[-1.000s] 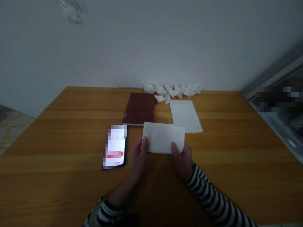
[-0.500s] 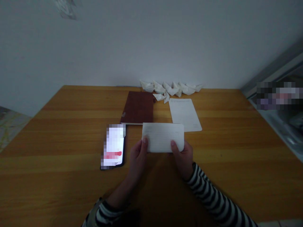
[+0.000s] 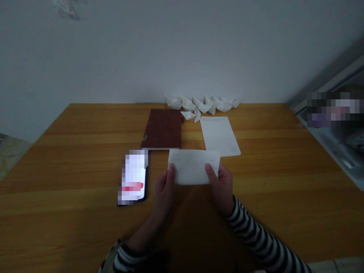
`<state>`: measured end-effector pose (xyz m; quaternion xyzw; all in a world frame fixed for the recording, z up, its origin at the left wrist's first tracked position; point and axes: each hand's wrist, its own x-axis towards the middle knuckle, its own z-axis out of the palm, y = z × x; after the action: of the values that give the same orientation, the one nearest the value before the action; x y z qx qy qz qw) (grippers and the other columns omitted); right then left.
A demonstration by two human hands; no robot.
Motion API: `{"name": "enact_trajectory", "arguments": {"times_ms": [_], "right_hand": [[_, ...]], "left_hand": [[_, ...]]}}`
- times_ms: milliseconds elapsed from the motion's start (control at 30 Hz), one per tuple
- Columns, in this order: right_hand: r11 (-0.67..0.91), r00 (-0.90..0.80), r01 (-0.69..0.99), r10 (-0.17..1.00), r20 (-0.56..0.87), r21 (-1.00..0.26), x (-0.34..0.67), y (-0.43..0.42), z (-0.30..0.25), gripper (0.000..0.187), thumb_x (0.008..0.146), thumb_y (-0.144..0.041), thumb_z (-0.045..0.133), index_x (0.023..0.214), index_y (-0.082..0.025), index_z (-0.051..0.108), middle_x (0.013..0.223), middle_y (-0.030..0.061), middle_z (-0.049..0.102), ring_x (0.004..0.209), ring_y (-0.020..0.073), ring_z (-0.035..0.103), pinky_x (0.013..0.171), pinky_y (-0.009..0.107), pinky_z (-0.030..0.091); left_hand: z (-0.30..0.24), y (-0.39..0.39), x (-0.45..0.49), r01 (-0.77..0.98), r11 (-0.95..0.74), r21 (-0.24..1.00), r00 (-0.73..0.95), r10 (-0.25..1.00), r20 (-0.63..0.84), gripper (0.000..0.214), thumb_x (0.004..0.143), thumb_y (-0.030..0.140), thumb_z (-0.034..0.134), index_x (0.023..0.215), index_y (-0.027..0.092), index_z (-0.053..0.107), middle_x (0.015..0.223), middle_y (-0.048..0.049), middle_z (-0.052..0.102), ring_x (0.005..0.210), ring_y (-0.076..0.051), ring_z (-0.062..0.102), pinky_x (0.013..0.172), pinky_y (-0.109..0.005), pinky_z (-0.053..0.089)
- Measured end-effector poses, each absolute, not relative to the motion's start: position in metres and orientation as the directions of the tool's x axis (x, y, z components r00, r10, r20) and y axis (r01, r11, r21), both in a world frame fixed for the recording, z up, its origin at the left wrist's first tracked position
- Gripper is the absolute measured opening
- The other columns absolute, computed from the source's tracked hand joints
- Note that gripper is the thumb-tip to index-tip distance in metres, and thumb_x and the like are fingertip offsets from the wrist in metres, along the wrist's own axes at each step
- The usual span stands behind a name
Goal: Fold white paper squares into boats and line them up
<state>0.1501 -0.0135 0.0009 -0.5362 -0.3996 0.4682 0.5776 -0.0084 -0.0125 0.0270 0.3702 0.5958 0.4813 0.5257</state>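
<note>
A folded white sheet of paper [image 3: 192, 166] is held just above the wooden table [image 3: 71, 159], in front of me. My left hand [image 3: 164, 191] pinches its lower left corner, thumb on top. My right hand [image 3: 221, 185] pinches its lower right edge the same way. Both sleeves are black-and-white striped. Just past the paper lie a dark red notebook [image 3: 163, 129] and a flat white sheet [image 3: 219, 135].
A lit phone [image 3: 133, 177] lies left of my left hand. Several folded white paper boats [image 3: 201, 104] stand in a row against the wall at the table's far edge. A grey window frame [image 3: 327, 91] runs along the right side.
The folded paper has lowered and flattened a little between my hands, and the grip is the same. The view has shifted slightly, so everything sits a bit further left.
</note>
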Motion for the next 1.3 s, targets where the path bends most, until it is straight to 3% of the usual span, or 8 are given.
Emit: {"name": "enact_trajectory", "arguments": {"times_ms": [200, 300, 433, 567, 633, 800, 933, 1300], "right_hand": [[-0.025, 0.16, -0.054, 0.987, -0.034, -0.998, 0.151, -0.012, 0.005, 0.028, 0.09, -0.044, 0.063, 0.093, -0.019, 0.073, 0.085, 0.0057, 0.075, 0.078, 0.0211, 0.069, 0.068, 0.031, 0.056], [-0.009, 0.15, -0.033, 0.989, -0.014, -0.999, 0.149, -0.012, 0.007, 0.025, 0.09, -0.042, 0.063, 0.094, -0.019, 0.071, 0.085, 0.0048, 0.075, 0.077, 0.0202, 0.068, 0.069, 0.031, 0.057], [0.009, 0.152, -0.066, 0.988, -0.001, -0.998, 0.146, -0.011, 0.007, 0.025, 0.09, -0.039, 0.063, 0.106, -0.021, 0.066, 0.102, 0.0067, 0.075, 0.089, 0.0212, 0.07, 0.08, 0.035, 0.058], [0.057, 0.148, -0.11, 0.988, 0.04, -0.992, 0.147, -0.01, 0.005, 0.06, 0.089, -0.034, 0.065, 0.143, -0.025, 0.041, 0.126, 0.0108, 0.068, 0.106, 0.023, 0.068, 0.093, 0.04, 0.057], [0.106, 0.128, -0.086, 0.987, 0.095, -0.991, 0.15, -0.009, 0.005, 0.068, 0.09, -0.031, 0.064, 0.15, -0.027, 0.032, 0.132, 0.0107, 0.065, 0.111, 0.0227, 0.066, 0.098, 0.042, 0.055], [0.177, 0.11, 0.194, 0.974, 0.2, -0.965, 0.168, -0.003, 0.01, 0.035, 0.093, -0.032, 0.06, 0.128, -0.027, 0.063, 0.129, 0.0073, 0.068, 0.108, 0.0227, 0.068, 0.09, 0.039, 0.056], [0.201, 0.126, 0.354, 0.958, 0.259, -0.914, 0.179, 0.001, 0.013, 0.024, 0.095, -0.03, 0.057, 0.112, -0.027, 0.073, 0.112, 0.005, 0.076, 0.097, 0.0213, 0.072, 0.084, 0.037, 0.057], [0.066, 0.239, 0.144, 0.966, 0.099, -0.987, 0.179, 0.006, 0.005, 0.014, 0.085, -0.033, 0.071, 0.093, -0.024, 0.078, 0.092, 0.0052, 0.08, 0.083, 0.0211, 0.075, 0.077, 0.036, 0.06]], "left_hand": [[0.029, -0.001, -0.02, -0.103, 0.235, 0.967, -0.184, 0.95, -0.25, 0.04, 0.08, 0.051, 0.072, 0.102, 0.018, 0.068, 0.082, -0.0035, 0.073, 0.069, -0.018, 0.066, 0.063, -0.026, 0.05], [0.026, 0.002, -0.025, -0.071, 0.228, 0.971, -0.188, 0.953, -0.237, 0.037, 0.081, 0.051, 0.071, 0.098, 0.018, 0.07, 0.082, -0.0033, 0.073, 0.07, -0.017, 0.065, 0.062, -0.024, 0.048], [0.021, 0.001, -0.026, -0.044, 0.225, 0.973, -0.185, 0.956, -0.229, 0.04, 0.082, 0.055, 0.068, 0.096, 0.018, 0.072, 0.081, -0.0034, 0.072, 0.07, -0.016, 0.062, 0.059, -0.023, 0.047], [0.021, 0.0, -0.026, -0.03, 0.239, 0.971, -0.185, 0.953, -0.24, 0.04, 0.084, 0.054, 0.066, 0.099, 0.018, 0.072, 0.08, -0.0029, 0.071, 0.069, -0.015, 0.06, 0.059, -0.022, 0.045], [0.021, 0.0, -0.027, -0.013, 0.226, 0.974, -0.188, 0.956, -0.224, 0.037, 0.085, 0.053, 0.065, 0.098, 0.018, 0.072, 0.079, -0.0021, 0.07, 0.068, -0.015, 0.058, 0.059, -0.022, 0.044], [0.025, 0.001, -0.028, 0.039, 0.214, 0.976, -0.197, 0.959, -0.202, 0.034, 0.084, 0.051, 0.067, 0.091, 0.018, 0.073, 0.075, -0.0019, 0.069, 0.065, -0.015, 0.057, 0.057, -0.023, 0.042], [0.027, 0.001, -0.027, 0.054, 0.218, 0.975, -0.19, 0.96, -0.204, 0.037, 0.083, 0.053, 0.067, 0.095, 0.018, 0.073, 0.076, -0.0024, 0.07, 0.069, -0.017, 0.059, 0.059, -0.023, 0.043], [0.019, 0.001, -0.027, 0.118, 0.223, 0.968, -0.239, 0.952, -0.191, 0.038, 0.085, 0.055, 0.063, 0.086, 0.019, 0.074, 0.075, -0.0038, 0.07, 0.068, -0.018, 0.057, 0.057, -0.024, 0.041]]}}
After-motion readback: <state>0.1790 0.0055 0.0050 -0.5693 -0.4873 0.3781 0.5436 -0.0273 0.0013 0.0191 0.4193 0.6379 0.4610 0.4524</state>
